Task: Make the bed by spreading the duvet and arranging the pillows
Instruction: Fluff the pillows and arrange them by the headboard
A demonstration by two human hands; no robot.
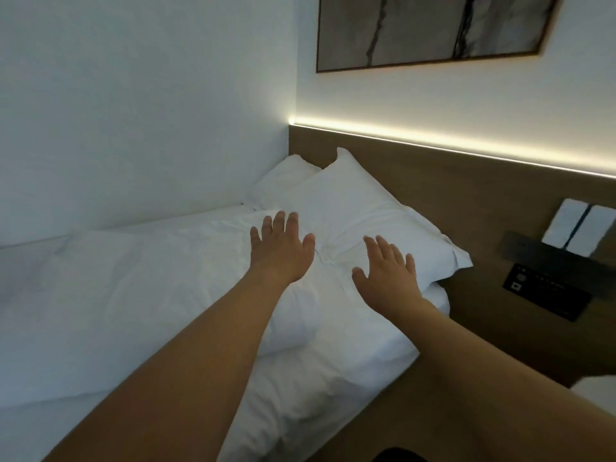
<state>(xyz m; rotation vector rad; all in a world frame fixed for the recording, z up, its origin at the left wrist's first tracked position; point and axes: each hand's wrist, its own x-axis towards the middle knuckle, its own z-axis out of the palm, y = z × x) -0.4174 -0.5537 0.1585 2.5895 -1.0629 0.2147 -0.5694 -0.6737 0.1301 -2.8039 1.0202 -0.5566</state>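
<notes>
A white duvet [133, 295] lies spread over the bed, its top edge near the pillows. The front white pillow [360, 208] leans against the wooden headboard [466, 195]. A second white pillow [283, 181] sits behind it in the corner, mostly hidden. My left hand [283, 251] is flat with fingers apart over the duvet's top edge, by the front pillow. My right hand [390, 275] is spread, palm down, over the pillow's near end. Neither hand holds anything.
A white wall [133, 111] runs along the bed's far side. A lit strip [466, 151] tops the headboard, with a framed picture [433, 28] above. Switches [576, 228] and a dark control panel [546, 291] sit on the headboard at right.
</notes>
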